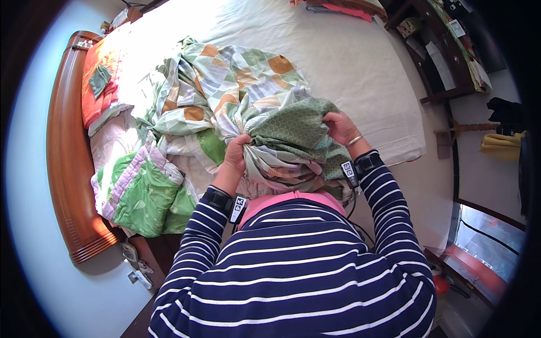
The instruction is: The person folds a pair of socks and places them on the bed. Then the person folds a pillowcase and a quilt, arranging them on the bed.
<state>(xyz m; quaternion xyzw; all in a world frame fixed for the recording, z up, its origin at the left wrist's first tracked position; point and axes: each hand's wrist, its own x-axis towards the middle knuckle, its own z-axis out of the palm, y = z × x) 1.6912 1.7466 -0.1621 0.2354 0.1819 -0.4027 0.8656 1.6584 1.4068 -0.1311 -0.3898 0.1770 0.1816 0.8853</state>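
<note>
A large patterned bed cover (236, 84), printed in green, orange and white patches, lies bunched across the near part of the bed. My left hand (236, 153) grips a gathered fold of it, pulled tight at the fist. In my right hand (340, 129) is pinched an edge of its dark green patterned side (291, 122), which spreads between the two hands. Below them, gathered folds (279, 162) hang against my body. The far part of the cover trails toward the bed's middle in loose creases. My right fingertips are partly hidden by the cloth.
Left of my arm lies a folded green quilt (146, 190) with a lilac border. Orange bedding (99, 84) rests by the curved wooden headboard (69, 148). A white sheet (351, 63) covers the mattress. Folded textiles (346, 10) sit at the far edge; a dark wooden cabinet (448, 55) stands right.
</note>
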